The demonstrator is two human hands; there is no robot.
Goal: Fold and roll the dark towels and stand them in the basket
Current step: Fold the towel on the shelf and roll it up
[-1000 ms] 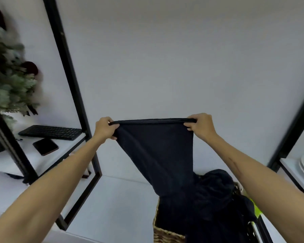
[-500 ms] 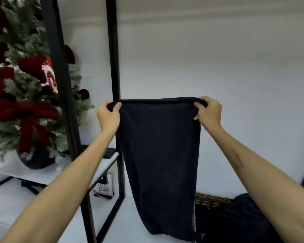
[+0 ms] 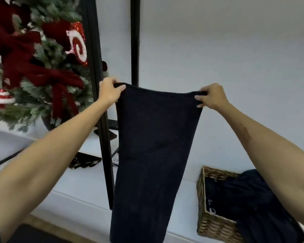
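Observation:
A dark navy towel (image 3: 151, 155) hangs full length in the air in front of me, its lower end running out of view at the bottom. My left hand (image 3: 109, 92) pinches its top left corner and my right hand (image 3: 211, 96) pinches its top right corner. A woven wicker basket (image 3: 203, 204) stands at the lower right on the white surface, with more dark towels (image 3: 244, 199) heaped loosely in it and spilling over its right side.
A black metal shelf frame (image 3: 96, 85) stands upright just left of the hanging towel. Behind the frame a decorated Christmas tree (image 3: 33, 67) sits on a white shelf, with a keyboard (image 3: 112, 124) and a phone (image 3: 112, 134). The white wall (image 3: 218, 50) fills the back.
The towel has come wholly out of the basket and now hangs free. Both hands have moved left with it, and the view has swung left, so the basket sits at the lower right.

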